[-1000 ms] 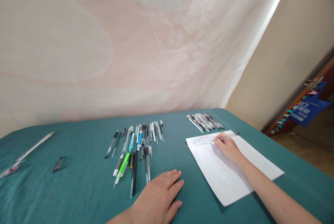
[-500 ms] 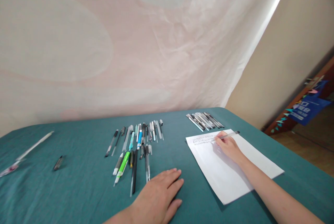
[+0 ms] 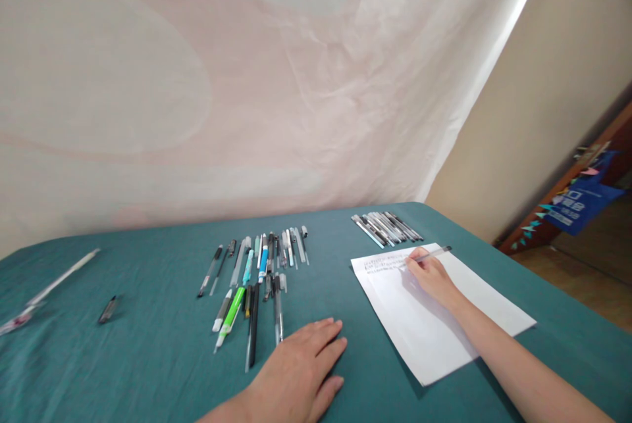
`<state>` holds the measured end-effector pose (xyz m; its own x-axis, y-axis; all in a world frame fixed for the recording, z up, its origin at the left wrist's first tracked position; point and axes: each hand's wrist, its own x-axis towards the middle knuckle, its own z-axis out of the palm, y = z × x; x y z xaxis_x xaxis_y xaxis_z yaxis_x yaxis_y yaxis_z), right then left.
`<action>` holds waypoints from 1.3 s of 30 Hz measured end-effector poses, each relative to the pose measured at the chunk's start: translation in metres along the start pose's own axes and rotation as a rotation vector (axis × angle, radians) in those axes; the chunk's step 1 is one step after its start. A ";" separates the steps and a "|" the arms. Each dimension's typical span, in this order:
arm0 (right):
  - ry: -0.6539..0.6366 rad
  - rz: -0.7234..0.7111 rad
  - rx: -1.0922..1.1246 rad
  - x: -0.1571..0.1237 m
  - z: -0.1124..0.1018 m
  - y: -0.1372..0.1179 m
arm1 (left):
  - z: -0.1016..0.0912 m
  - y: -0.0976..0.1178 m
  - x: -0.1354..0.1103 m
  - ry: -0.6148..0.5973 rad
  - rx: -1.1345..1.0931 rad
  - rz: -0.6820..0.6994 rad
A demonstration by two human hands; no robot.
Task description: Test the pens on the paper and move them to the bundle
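My right hand is closed round a slim clear pen, its tip down on the upper left part of a white sheet of paper where a few lines of small writing run. My left hand lies flat and open on the teal tablecloth, fingers stretched out, holding nothing. Just beyond its fingertips lies a spread of several pens, among them a green one and a blue and white one.
A second neat row of several grey pens lies behind the paper. At far left lie a long white stick, a pinkish wrapper and a small dark pen piece. A pale cloth backdrop hangs behind; the table's right edge drops to the floor.
Almost nothing has changed: my right hand stays on the paper with the pen, shifting only slightly. My left hand stays flat in place.
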<state>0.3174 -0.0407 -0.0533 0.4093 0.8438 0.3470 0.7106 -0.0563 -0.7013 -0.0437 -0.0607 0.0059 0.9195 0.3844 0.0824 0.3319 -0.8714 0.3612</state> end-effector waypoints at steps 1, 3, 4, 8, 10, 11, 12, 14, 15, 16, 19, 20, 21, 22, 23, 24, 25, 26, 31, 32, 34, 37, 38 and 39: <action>0.004 -0.007 -0.011 0.000 0.000 0.000 | 0.000 0.000 0.000 0.002 -0.001 -0.008; 0.010 -0.001 -0.008 0.000 0.000 0.000 | -0.001 0.002 0.000 0.020 -0.005 -0.028; 0.011 0.013 0.009 -0.001 0.000 0.000 | -0.001 0.002 -0.001 0.027 -0.009 -0.033; -0.015 0.091 0.117 -0.004 0.002 0.000 | 0.000 0.002 -0.001 0.016 -0.030 -0.005; -0.031 0.111 0.151 -0.005 0.002 0.000 | 0.000 0.001 -0.002 0.012 -0.036 -0.008; -0.033 0.116 0.157 -0.006 0.002 0.001 | 0.000 0.001 -0.003 0.012 -0.036 -0.017; -0.031 0.119 0.156 -0.006 0.002 0.001 | 0.000 0.002 -0.003 0.011 -0.036 -0.026; -0.024 0.119 0.121 -0.006 0.000 0.000 | 0.000 0.004 -0.004 0.012 -0.035 -0.032; -0.027 0.112 0.085 -0.006 0.000 -0.001 | -0.001 0.004 -0.004 0.017 -0.032 -0.031; -0.039 0.096 0.043 -0.006 -0.001 -0.003 | -0.001 0.005 -0.005 0.022 -0.027 -0.028; -0.137 -0.002 -0.011 -0.009 0.001 -0.020 | -0.003 0.006 -0.006 0.034 -0.012 -0.016; -0.182 -0.037 0.023 -0.011 0.002 -0.029 | -0.005 0.005 -0.006 0.042 -0.012 -0.015; -0.233 -0.066 0.080 -0.014 0.005 -0.040 | -0.008 0.003 -0.006 0.058 -0.010 -0.021; -0.282 -0.082 0.138 -0.017 0.008 -0.051 | -0.012 0.001 -0.006 0.079 -0.008 -0.034; -0.330 -0.093 0.180 -0.020 0.012 -0.064 | -0.016 -0.003 -0.005 0.108 -0.002 -0.054; -0.379 -0.109 0.203 -0.024 0.015 -0.077 | -0.021 -0.008 -0.004 0.139 0.013 -0.083; -0.451 -0.131 0.213 -0.027 0.020 -0.090 | -0.026 -0.014 -0.002 0.164 0.029 -0.114; -0.518 -0.154 0.218 -0.030 0.024 -0.102 | -0.031 -0.021 0.000 0.191 0.055 -0.151; -0.619 -0.225 0.234 -0.040 0.047 -0.146 | -0.051 -0.058 0.019 0.165 0.268 -0.335; -0.605 -0.223 0.246 -0.040 0.052 -0.149 | -0.054 -0.063 0.023 0.152 0.293 -0.350; -0.566 -0.208 0.266 -0.042 0.060 -0.151 | -0.058 -0.069 0.029 0.131 0.318 -0.373; -0.517 -0.174 0.298 -0.044 0.067 -0.146 | -0.060 -0.071 0.033 0.097 0.344 -0.406; -0.504 -0.163 0.311 -0.045 0.068 -0.143 | -0.060 -0.070 0.034 0.084 0.358 -0.417; -0.493 -0.153 0.323 -0.046 0.069 -0.140 | -0.060 -0.070 0.034 0.073 0.373 -0.426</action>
<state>0.1597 -0.0347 -0.0135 -0.0522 0.9816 0.1835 0.4988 0.1848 -0.8468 -0.0484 0.0314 0.0393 0.6757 0.7338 0.0706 0.7341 -0.6785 0.0254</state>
